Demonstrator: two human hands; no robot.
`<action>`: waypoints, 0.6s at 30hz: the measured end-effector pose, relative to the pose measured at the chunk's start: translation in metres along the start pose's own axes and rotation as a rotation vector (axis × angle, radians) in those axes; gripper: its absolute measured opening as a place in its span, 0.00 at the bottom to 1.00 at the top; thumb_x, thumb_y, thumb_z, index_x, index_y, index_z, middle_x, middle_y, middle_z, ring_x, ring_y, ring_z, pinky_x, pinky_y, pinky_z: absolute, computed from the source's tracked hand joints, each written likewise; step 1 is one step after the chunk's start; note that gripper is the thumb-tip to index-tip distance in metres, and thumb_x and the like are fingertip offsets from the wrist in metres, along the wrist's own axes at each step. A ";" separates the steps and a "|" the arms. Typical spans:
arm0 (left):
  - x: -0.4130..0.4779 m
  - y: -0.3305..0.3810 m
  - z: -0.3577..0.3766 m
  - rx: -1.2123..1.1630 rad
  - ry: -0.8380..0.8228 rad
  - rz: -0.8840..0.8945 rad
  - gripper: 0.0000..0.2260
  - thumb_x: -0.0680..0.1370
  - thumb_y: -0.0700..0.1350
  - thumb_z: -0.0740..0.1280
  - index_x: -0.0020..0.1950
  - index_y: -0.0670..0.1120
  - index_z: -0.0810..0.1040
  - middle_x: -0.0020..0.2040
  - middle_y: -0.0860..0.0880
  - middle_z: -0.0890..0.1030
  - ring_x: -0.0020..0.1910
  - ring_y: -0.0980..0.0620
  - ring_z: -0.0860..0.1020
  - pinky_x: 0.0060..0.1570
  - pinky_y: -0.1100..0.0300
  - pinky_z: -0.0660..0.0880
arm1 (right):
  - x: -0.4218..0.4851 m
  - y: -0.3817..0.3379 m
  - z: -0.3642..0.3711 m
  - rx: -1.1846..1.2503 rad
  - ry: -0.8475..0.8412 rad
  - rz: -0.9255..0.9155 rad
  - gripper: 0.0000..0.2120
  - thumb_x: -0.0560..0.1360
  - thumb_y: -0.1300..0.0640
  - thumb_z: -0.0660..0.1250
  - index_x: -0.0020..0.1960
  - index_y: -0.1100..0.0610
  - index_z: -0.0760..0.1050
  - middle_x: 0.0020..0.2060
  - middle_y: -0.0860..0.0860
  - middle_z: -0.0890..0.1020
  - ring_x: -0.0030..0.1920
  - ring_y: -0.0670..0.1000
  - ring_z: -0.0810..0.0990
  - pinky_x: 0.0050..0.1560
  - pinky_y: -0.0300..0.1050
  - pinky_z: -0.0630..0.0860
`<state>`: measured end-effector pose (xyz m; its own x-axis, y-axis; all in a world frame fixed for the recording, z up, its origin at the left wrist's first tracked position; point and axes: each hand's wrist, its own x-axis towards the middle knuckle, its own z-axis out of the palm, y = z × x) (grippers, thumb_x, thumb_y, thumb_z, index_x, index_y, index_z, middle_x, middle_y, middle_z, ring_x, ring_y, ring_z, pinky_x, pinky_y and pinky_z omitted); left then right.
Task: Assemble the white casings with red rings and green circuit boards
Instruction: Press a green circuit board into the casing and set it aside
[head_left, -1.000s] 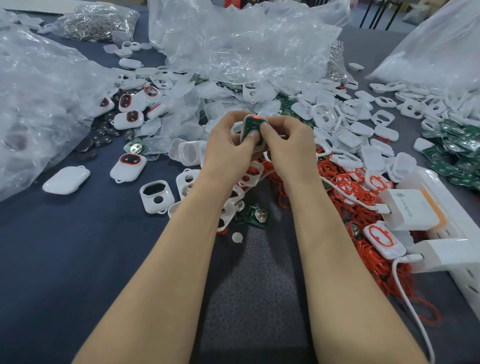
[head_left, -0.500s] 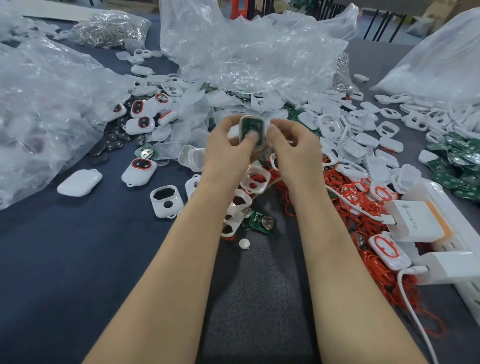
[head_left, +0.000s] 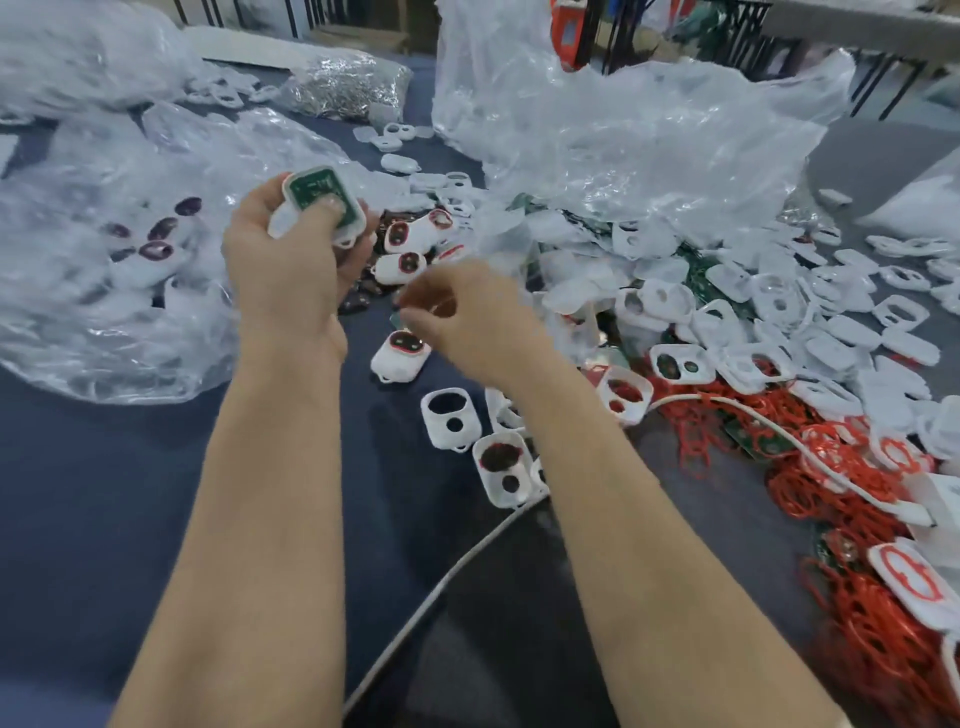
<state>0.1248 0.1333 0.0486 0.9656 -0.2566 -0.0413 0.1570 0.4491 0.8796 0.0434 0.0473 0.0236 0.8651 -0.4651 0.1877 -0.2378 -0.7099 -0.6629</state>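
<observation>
Gripping the white casing (head_left: 323, 207) by its edges, left hand (head_left: 291, 275) curled round it; looks light, rigid. Right hand (head_left: 460, 317) below it: can't tell.

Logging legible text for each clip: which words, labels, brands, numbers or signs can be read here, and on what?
None can be read.
Board, in the casing held by the left hand: faint white print, too blurred to read.
</observation>
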 end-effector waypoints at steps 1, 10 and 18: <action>0.003 0.005 -0.004 -0.012 0.016 0.010 0.14 0.79 0.35 0.62 0.64 0.44 0.71 0.53 0.40 0.82 0.45 0.49 0.84 0.43 0.63 0.79 | 0.005 -0.010 0.012 -0.022 -0.077 -0.052 0.10 0.74 0.57 0.69 0.55 0.57 0.80 0.50 0.53 0.83 0.52 0.52 0.79 0.55 0.42 0.72; 0.006 0.016 -0.012 -0.030 0.028 0.048 0.15 0.79 0.36 0.62 0.66 0.44 0.71 0.50 0.43 0.83 0.46 0.51 0.85 0.44 0.62 0.80 | 0.009 -0.038 0.072 -0.370 -0.201 -0.233 0.12 0.79 0.55 0.60 0.58 0.61 0.74 0.54 0.58 0.78 0.53 0.62 0.75 0.44 0.48 0.65; 0.000 -0.004 0.003 -0.031 -0.010 -0.026 0.11 0.79 0.35 0.62 0.60 0.45 0.72 0.49 0.41 0.82 0.41 0.51 0.84 0.39 0.62 0.79 | 0.003 -0.004 0.015 -0.308 -0.066 -0.081 0.13 0.79 0.52 0.61 0.59 0.57 0.77 0.57 0.55 0.79 0.58 0.56 0.75 0.55 0.50 0.72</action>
<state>0.1240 0.1287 0.0471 0.9591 -0.2767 -0.0596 0.1888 0.4684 0.8631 0.0538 0.0567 0.0163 0.9111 -0.3724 0.1765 -0.2808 -0.8745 -0.3956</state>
